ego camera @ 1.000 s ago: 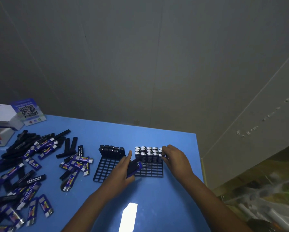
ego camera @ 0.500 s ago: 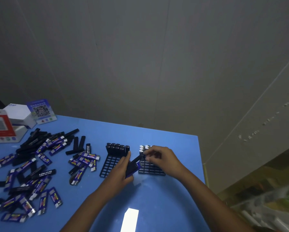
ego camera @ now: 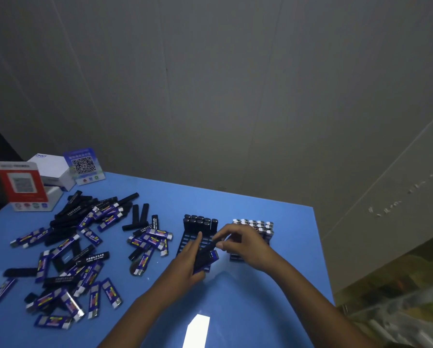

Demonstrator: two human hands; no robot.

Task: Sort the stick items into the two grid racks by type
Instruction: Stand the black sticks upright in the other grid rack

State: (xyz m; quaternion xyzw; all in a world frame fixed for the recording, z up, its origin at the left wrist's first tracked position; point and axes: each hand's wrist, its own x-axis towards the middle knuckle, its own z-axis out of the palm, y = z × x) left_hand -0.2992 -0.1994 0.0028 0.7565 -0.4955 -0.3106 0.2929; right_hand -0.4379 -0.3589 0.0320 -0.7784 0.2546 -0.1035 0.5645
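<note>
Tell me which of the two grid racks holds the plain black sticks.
The left rack: black sticks stand along its far row. The right rack holds silver-capped sticks instead.

The right hand [ego camera: 245, 243] left the right rack [ego camera: 254, 231] and now pinches the black stick [ego camera: 206, 248].

The table [ego camera: 260, 209] has a smooth blue top, glossy enough to mirror a light near its front edge. The loose sticks [ego camera: 67, 247] at left are matt black or carry glossy printed wrappers with silvery ends; the wall [ego camera: 210, 96] behind is matt grey.
</note>
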